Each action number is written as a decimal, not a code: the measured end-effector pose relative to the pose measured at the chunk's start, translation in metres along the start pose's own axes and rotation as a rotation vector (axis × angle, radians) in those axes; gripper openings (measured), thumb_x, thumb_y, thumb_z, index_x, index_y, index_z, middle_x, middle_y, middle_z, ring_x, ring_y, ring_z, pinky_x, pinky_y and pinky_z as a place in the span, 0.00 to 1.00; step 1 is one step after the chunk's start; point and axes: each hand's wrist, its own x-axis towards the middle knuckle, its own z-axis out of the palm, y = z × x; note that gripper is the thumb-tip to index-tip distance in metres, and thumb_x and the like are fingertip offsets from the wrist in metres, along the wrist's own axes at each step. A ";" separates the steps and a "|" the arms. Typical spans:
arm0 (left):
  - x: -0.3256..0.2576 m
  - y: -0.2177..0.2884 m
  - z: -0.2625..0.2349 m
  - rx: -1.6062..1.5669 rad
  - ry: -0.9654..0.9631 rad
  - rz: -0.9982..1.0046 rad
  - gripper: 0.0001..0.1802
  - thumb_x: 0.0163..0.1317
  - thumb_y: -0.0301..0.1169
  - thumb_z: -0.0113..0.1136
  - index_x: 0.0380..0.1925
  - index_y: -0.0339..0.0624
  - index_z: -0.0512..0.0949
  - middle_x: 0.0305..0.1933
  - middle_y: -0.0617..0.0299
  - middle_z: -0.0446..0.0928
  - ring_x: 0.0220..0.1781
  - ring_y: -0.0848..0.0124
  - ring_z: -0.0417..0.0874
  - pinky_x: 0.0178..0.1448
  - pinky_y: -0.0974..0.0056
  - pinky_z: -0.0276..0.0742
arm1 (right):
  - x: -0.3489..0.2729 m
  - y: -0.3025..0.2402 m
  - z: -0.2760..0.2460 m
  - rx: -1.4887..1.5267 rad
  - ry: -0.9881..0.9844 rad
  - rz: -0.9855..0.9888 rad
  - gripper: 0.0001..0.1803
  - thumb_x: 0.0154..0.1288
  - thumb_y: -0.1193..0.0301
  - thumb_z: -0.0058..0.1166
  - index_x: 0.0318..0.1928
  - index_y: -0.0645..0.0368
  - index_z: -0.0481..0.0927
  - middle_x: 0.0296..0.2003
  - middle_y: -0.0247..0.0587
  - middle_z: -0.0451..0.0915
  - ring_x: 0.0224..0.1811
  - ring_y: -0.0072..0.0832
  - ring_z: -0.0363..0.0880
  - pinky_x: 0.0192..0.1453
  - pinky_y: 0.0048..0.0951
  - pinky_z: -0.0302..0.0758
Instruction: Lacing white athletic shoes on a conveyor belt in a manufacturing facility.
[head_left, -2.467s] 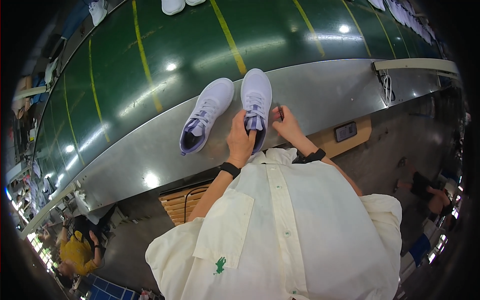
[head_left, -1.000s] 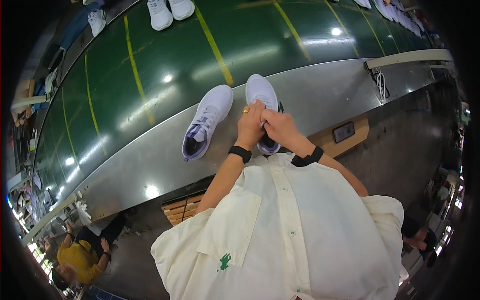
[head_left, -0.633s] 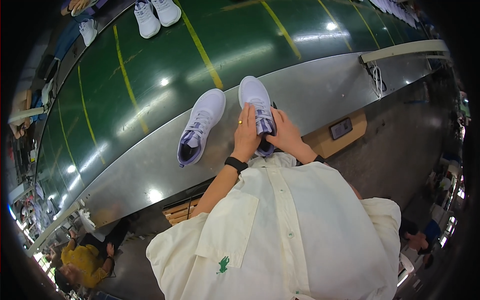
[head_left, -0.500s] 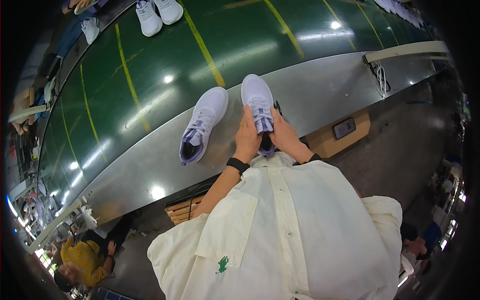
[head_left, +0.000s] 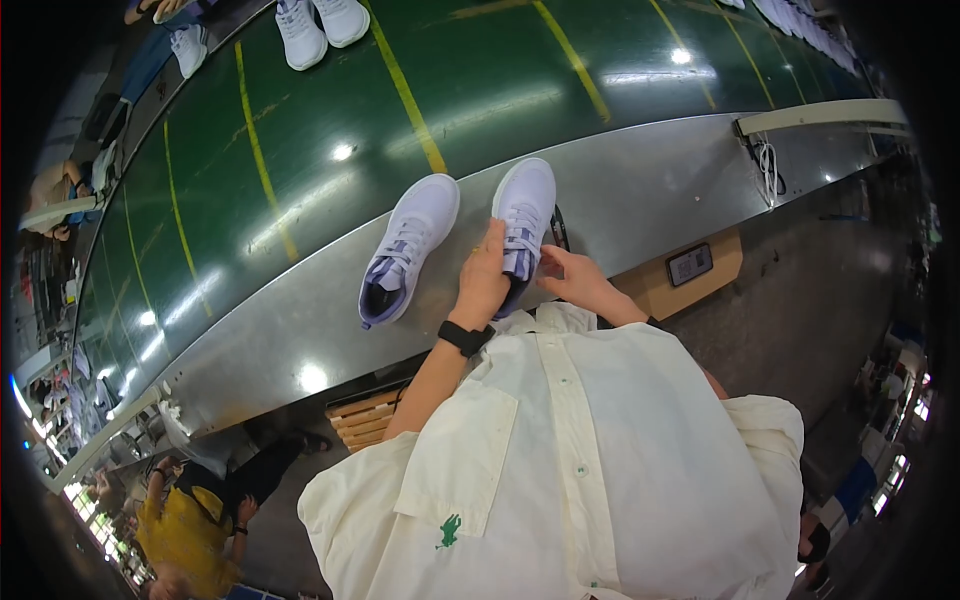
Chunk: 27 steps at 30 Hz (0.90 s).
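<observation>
While my left hand [head_left: 482, 275] steadies the lilac shoe [head_left: 526, 190], my right hand [head_left: 580, 280] is beside its collar; the head view gives the layout. The shoe sits on the metal counter [head_left: 640, 190], directly in front of me, toe pointing away toward the green belt [head_left: 480, 110]. The left hand is closed along the shoe's left side, with fingers by the laces [head_left: 522, 230]. The right hand is half open, fingers curled; contact with the collar cannot be confirmed. A slim dark object [head_left: 560, 228] shows just above it; I cannot tell whether the fingers hold it. The second shoe [head_left: 425, 210] stands to the left, untouched. Caution: if the left hand's grip slackens, the shoe may swivel under a push from the right. The dark object may scuff the upper if it is dragged against it. Compared with half a second ago, the toe has swung rightward, the right hand has drawn back from the laces, and more of the dark object is exposed. The second shoe's position is essentially unchanged.
</observation>
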 end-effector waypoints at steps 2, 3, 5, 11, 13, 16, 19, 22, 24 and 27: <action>-0.001 -0.004 -0.010 -0.018 0.025 0.022 0.34 0.46 0.18 0.51 0.58 0.36 0.59 0.50 0.43 0.72 0.49 0.48 0.74 0.51 0.54 0.69 | 0.003 0.001 0.002 0.144 0.102 -0.012 0.19 0.53 0.72 0.55 0.46 0.62 0.72 0.38 0.45 0.78 0.39 0.32 0.78 0.42 0.30 0.73; -0.001 -0.007 -0.013 -0.014 0.025 0.016 0.34 0.46 0.18 0.51 0.58 0.36 0.59 0.50 0.43 0.72 0.49 0.48 0.74 0.51 0.54 0.69 | 0.007 -0.001 0.002 0.148 0.096 -0.013 0.19 0.53 0.72 0.55 0.46 0.62 0.72 0.38 0.45 0.78 0.39 0.32 0.78 0.42 0.30 0.73; 0.002 -0.012 -0.016 -0.088 -0.012 -0.241 0.30 0.47 0.20 0.52 0.55 0.35 0.63 0.49 0.43 0.72 0.49 0.48 0.73 0.51 0.53 0.69 | 0.018 -0.007 0.000 0.230 0.222 0.020 0.12 0.54 0.75 0.54 0.41 0.62 0.74 0.32 0.40 0.78 0.33 0.25 0.77 0.39 0.25 0.74; -0.002 -0.001 -0.008 0.007 0.055 -0.234 0.27 0.46 0.21 0.54 0.51 0.35 0.66 0.47 0.44 0.73 0.50 0.50 0.73 0.51 0.55 0.69 | 0.050 -0.029 0.003 0.197 0.256 -0.082 0.10 0.53 0.76 0.54 0.37 0.62 0.73 0.28 0.39 0.77 0.29 0.26 0.77 0.36 0.25 0.74; 0.000 0.002 -0.010 0.066 -0.050 -0.179 0.27 0.44 0.21 0.55 0.50 0.35 0.66 0.48 0.45 0.73 0.51 0.51 0.72 0.52 0.56 0.69 | 0.053 -0.030 0.002 0.136 0.239 -0.110 0.10 0.53 0.76 0.54 0.37 0.61 0.72 0.27 0.39 0.77 0.29 0.27 0.77 0.36 0.26 0.74; -0.010 0.009 -0.014 0.169 0.012 -0.065 0.28 0.43 0.19 0.55 0.49 0.33 0.66 0.49 0.45 0.71 0.53 0.52 0.71 0.56 0.57 0.67 | 0.053 -0.043 -0.001 0.024 0.153 -0.116 0.11 0.52 0.78 0.55 0.38 0.60 0.71 0.27 0.38 0.77 0.28 0.24 0.76 0.35 0.23 0.73; -0.008 0.013 -0.025 0.366 0.128 0.116 0.27 0.43 0.18 0.54 0.49 0.31 0.65 0.51 0.45 0.69 0.55 0.52 0.69 0.60 0.57 0.64 | 0.043 -0.047 -0.004 -0.117 0.111 -0.167 0.13 0.51 0.78 0.55 0.39 0.60 0.70 0.27 0.40 0.77 0.27 0.27 0.76 0.34 0.25 0.74; -0.012 0.007 -0.023 0.401 0.120 0.123 0.25 0.47 0.19 0.52 0.50 0.31 0.64 0.53 0.45 0.68 0.57 0.51 0.67 0.63 0.56 0.61 | 0.041 -0.052 0.001 -0.052 0.147 -0.219 0.12 0.51 0.78 0.53 0.38 0.60 0.69 0.26 0.42 0.76 0.28 0.35 0.77 0.33 0.31 0.73; -0.017 0.000 -0.017 0.426 0.133 0.139 0.25 0.49 0.21 0.51 0.50 0.30 0.64 0.54 0.45 0.67 0.57 0.51 0.67 0.63 0.55 0.61 | 0.037 -0.054 0.006 -0.051 0.147 -0.223 0.12 0.52 0.78 0.53 0.37 0.59 0.69 0.27 0.42 0.76 0.28 0.35 0.78 0.32 0.31 0.73; -0.021 -0.002 -0.011 0.431 0.190 0.178 0.24 0.51 0.22 0.50 0.51 0.31 0.63 0.55 0.45 0.66 0.58 0.50 0.66 0.64 0.54 0.60 | 0.033 -0.052 0.007 -0.156 0.170 -0.253 0.13 0.51 0.79 0.55 0.39 0.59 0.70 0.28 0.41 0.77 0.28 0.30 0.78 0.33 0.27 0.74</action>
